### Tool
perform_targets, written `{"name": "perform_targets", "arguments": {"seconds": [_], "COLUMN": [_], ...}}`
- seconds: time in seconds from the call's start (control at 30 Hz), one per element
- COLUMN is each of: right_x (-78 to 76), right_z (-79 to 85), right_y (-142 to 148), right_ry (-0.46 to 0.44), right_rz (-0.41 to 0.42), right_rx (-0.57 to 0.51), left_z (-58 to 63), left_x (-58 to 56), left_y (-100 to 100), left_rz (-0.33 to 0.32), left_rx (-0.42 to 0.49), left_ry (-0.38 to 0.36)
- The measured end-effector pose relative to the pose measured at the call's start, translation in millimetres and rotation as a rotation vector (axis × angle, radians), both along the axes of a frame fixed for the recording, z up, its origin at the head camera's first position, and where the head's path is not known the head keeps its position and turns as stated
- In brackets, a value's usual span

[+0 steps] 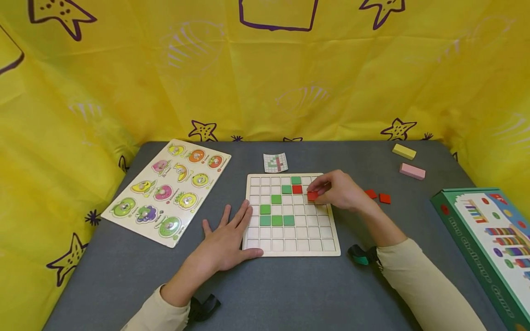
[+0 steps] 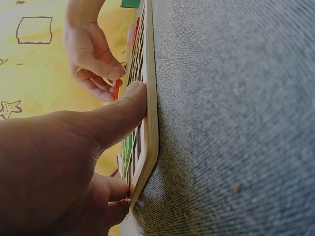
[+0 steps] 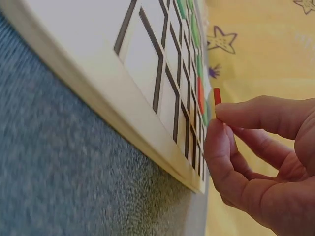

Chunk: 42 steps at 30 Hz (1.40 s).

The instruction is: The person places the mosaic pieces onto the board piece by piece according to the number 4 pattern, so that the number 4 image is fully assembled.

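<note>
A white grid board lies on the dark table, with several green tiles and one red tile set in its squares. My right hand pinches another red tile between thumb and fingers over the board's right part. In the right wrist view that pinched tile stands off the board's surface. My left hand rests at the board's left edge, fingers spread and thumb on its front-left corner. The left wrist view shows the thumb lying across the rim.
A small pattern card lies behind the board. Loose red tiles are right of it. A fruit puzzle board lies at left. Yellow and pink blocks lie at back right, a game box at right.
</note>
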State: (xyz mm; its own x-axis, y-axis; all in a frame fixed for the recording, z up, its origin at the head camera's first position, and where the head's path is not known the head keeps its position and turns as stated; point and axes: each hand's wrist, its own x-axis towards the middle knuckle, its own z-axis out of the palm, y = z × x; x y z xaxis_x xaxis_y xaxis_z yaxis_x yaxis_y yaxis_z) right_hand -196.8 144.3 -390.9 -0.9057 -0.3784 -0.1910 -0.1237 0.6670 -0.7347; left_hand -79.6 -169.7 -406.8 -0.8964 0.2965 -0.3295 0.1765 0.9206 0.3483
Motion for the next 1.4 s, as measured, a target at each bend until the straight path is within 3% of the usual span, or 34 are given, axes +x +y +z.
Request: {"name": "perform_targets", "arguments": {"seconds": [0.23,0.5,0.83,1.4], "right_x": [-0.6,-4.6,-8.1,-7.4], "right_z": [-1.1,-1.3,-4.1,-4.6], "right_y": [-10.9,-20.9,-30.3,-39.6], "right_ry": [-0.058,-0.067,-0.050,0.010], "right_rz": [0.019,0.033,0.080,0.082], "right_rx": [-0.054,-0.035,0.006,0.078], "left_z": [0.1,0.6,1.2,1.8], "left_x": [0.2,1.0,0.9,0.5], "left_y": [0.3,0.2,1.0,1.3], "left_rz": [0.000,-0.001,-0.003,0.001], "left_rx": [0.003,0.007,-0.004,-0.013], "left_ry": [0.001,0.009,0.017,0.017]}}
